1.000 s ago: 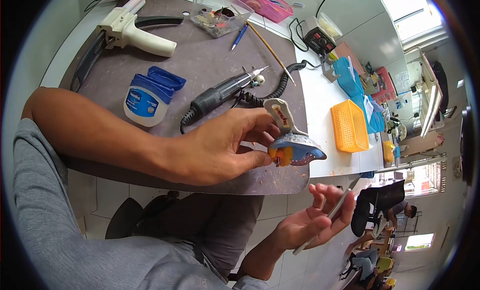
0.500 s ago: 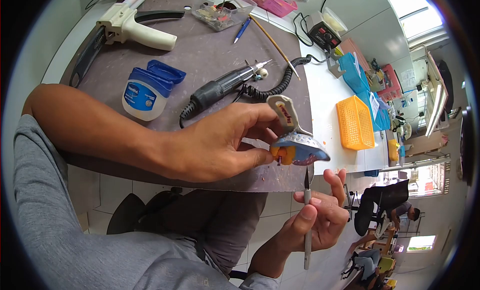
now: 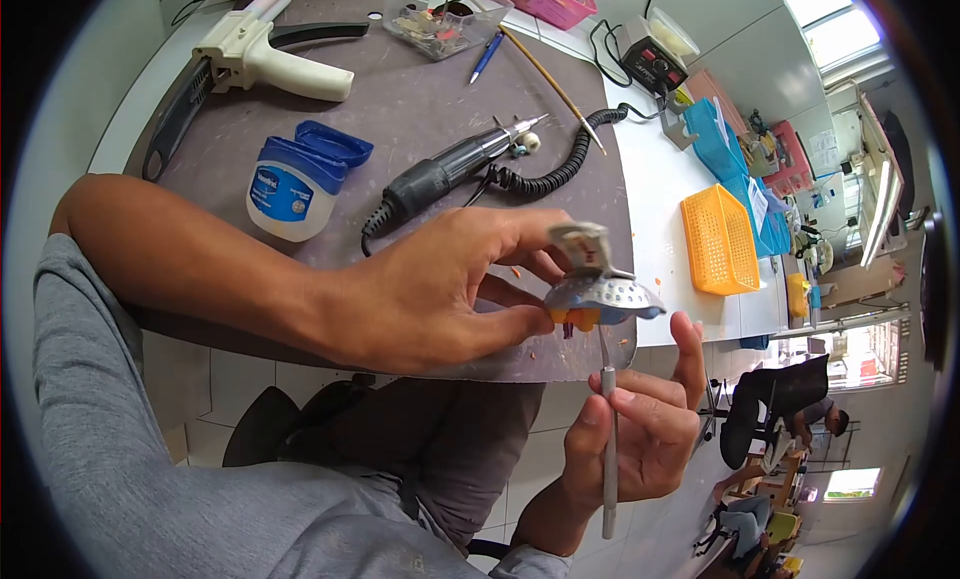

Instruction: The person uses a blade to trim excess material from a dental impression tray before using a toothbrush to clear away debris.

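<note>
My left hand [image 3: 440, 289] pinches a perforated metal dental impression tray [image 3: 606, 294] by its side, fingers and thumb closed on it. Blue material and an orange-yellow piece [image 3: 574, 317] line the tray, and its inside faces mostly away. My right hand [image 3: 640, 429] grips the handle of a slim metal craft knife [image 3: 610, 449] between thumb and fingers, with the little finger lifted. The knife's narrow blade reaches up to the tray's underside, by the orange piece. Whether it touches is hard to make out.
On the brown mat [image 3: 440, 109] lie a black handpiece [image 3: 440, 179], an open petroleum jelly jar [image 3: 295, 189], a white dispensing gun [image 3: 270, 64], a brush [image 3: 550, 84] and a pen [image 3: 487, 57]. A yellow basket [image 3: 720, 241] stands beyond. Orange crumbs lie near the edge.
The tray has tilted, so its handle looks shorter and less of its inside shows. The knife blade has shifted left and up, closer to the orange piece.
</note>
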`<state>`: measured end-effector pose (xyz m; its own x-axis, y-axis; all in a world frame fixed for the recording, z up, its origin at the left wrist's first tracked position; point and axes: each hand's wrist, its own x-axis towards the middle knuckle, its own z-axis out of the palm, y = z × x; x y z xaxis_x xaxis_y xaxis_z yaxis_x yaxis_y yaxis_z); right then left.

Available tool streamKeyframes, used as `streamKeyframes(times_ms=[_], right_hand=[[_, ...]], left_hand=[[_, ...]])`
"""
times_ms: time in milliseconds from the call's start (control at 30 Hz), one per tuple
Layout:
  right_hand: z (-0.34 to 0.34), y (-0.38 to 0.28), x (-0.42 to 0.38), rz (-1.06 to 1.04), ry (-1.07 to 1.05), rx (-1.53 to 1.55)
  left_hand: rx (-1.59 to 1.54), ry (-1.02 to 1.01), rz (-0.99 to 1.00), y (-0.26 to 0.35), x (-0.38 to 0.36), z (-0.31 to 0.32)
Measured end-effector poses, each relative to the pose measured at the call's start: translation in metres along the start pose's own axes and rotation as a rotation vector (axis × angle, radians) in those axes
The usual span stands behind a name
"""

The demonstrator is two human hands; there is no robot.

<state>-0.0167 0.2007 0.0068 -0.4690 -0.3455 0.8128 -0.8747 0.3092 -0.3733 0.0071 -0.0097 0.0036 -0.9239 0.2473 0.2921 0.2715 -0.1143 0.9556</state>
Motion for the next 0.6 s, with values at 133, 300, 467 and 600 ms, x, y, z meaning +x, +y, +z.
streamKeyframes(times_ms=[133, 300, 467, 600], right_hand=[[-0.0079, -0.0002, 0.0097, -0.037, -0.112, -0.046], [-0.0094, -0.0008, 0.0123, -0.014, -0.192, -0.023], [-0.0085, -0.0019, 0.0104, -0.043, -0.199, -0.026], [-0.01, -0.0045, 0.0111, -0.044, -0.215, -0.054]], left_hand=[[-0.002, 0.003, 0.039, -0.001, -0.0007, 0.0014], [0.055, 0.007, 0.091, -0.005, -0.0015, 0.0021], [0.081, 0.014, 0.093, -0.0019, -0.003, 0.0023], [0.083, 0.012, 0.1, -0.003, -0.0032, 0.0024]])
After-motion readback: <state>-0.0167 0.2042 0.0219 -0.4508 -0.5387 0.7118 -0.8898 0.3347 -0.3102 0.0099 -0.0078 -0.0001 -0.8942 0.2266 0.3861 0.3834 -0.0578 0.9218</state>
